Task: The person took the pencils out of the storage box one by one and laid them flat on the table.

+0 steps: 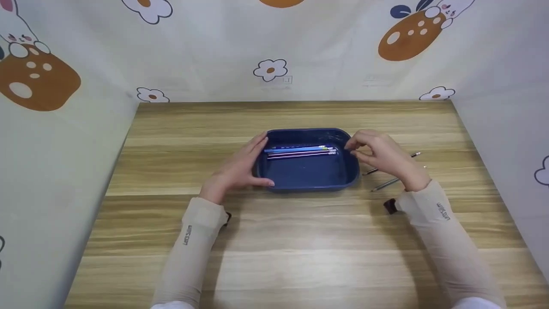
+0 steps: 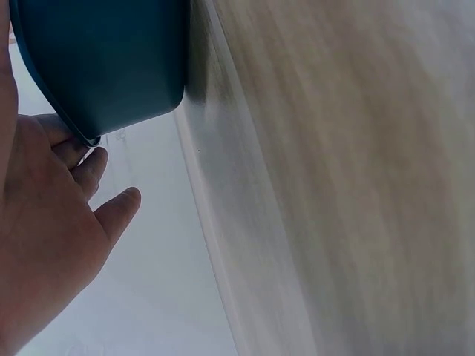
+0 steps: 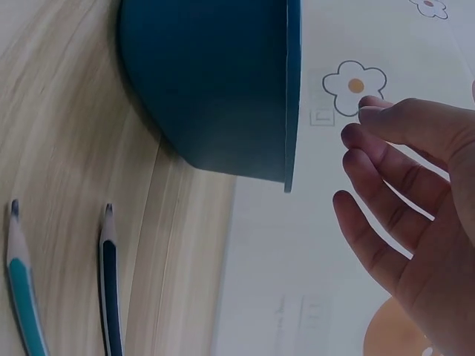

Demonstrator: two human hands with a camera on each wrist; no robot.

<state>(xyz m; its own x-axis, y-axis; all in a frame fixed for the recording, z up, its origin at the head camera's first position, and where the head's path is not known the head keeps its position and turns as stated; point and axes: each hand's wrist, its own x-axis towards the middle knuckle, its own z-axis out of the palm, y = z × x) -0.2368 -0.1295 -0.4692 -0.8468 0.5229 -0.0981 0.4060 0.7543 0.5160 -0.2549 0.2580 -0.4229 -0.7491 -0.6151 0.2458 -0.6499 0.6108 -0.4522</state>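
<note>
The work in front of you looks partly done. Your blue tray [image 1: 306, 174] sits on the bench [image 1: 296, 274], and several pencils [image 1: 298, 149] lie together inside it, towards the far side of its floor. They run side by side in roughly the same direction, with their pale ends to the right. They are too close together for you to count with certainty.

What looks left over is two pencils outside, on the bench to the right of the tray: a dark pencil [image 3: 110, 289] and a teal pencil [image 3: 22, 297]. They lie apart from each other, sharpened ends towards the tray, partly covered by your right hand and wrist in the head view.

Your left hand [image 1: 240, 169] grips the left end of the tray, its thumb at the near rim and its other fingers at the far corner. Your right hand [image 1: 377, 148] is at the tray's right rim, its fingers gently bent with a narrow gap to the thumb; you have nothing visible in them. From above, the fingertips overlap the rim, but the right wrist view shows them apart from it. Neither loose pencil is in your grasp.
</note>
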